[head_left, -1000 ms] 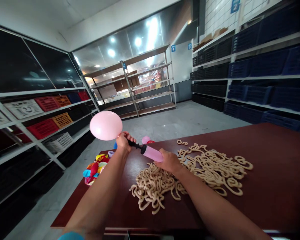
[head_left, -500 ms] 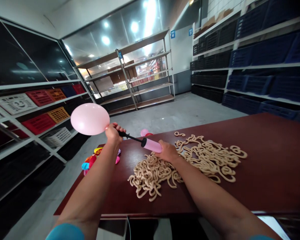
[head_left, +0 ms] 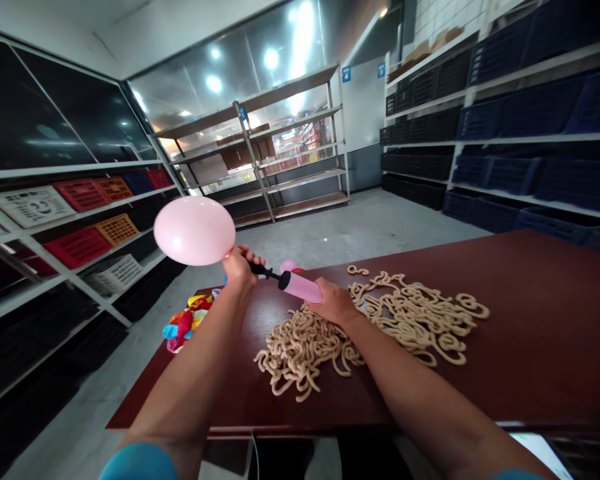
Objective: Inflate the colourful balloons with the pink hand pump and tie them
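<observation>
A pink balloon [head_left: 195, 231], blown up round, sits against my left hand [head_left: 241, 267]. That hand is closed around the black end of a balloon pump, with the balloon's neck hidden by the fingers. My right hand [head_left: 334, 303] grips the pump's pink barrel [head_left: 303, 287] at its near end. A short stretch of black rod shows between the barrel and my left hand. Below and beside my right hand, beige rope-like curled pieces [head_left: 300, 347] lie heaped on the dark red table [head_left: 540, 320].
Uninflated coloured balloons [head_left: 184, 324] lie at the table's left edge. Another pink balloon [head_left: 288, 265] shows beyond the far edge. Shelves with crates [head_left: 83, 195] stand left, dark blue crates [head_left: 510, 170] right, and a metal rack [head_left: 260, 167] at the back.
My left hand and the pink balloon have moved right, closer to the barrel, so less black rod shows. The balloon looks slightly larger. My right hand has hardly moved.
</observation>
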`<state>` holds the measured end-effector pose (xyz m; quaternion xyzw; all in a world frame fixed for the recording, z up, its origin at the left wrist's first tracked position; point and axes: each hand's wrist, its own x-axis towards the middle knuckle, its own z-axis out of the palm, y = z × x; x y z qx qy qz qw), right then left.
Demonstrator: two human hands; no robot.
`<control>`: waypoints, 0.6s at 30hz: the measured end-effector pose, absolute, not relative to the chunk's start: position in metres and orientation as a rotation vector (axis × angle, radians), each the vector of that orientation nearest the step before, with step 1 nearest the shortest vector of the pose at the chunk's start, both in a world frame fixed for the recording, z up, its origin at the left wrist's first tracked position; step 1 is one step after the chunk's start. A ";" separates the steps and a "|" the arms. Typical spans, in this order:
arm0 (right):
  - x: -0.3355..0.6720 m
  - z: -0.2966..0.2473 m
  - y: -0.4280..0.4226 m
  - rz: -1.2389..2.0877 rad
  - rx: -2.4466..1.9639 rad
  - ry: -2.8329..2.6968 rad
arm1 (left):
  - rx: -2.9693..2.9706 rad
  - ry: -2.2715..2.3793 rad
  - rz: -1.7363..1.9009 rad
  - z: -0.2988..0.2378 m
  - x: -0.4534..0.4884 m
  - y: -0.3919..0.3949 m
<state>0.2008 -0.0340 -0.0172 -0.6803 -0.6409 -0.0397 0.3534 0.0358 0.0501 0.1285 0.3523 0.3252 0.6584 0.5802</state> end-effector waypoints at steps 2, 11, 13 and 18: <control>0.204 -0.018 -0.032 -0.125 -1.735 -1.643 | 0.833 0.760 1.581 0.147 0.022 0.055; 0.213 -0.023 -0.026 -0.170 -1.868 -1.567 | 0.793 0.740 1.658 0.155 0.006 0.062; 0.213 -0.024 -0.026 -0.157 -1.886 -1.587 | 0.776 0.727 1.635 0.138 0.019 0.058; 0.210 -0.023 -0.028 -0.106 -1.879 -1.643 | 0.771 0.697 1.572 0.097 0.056 0.043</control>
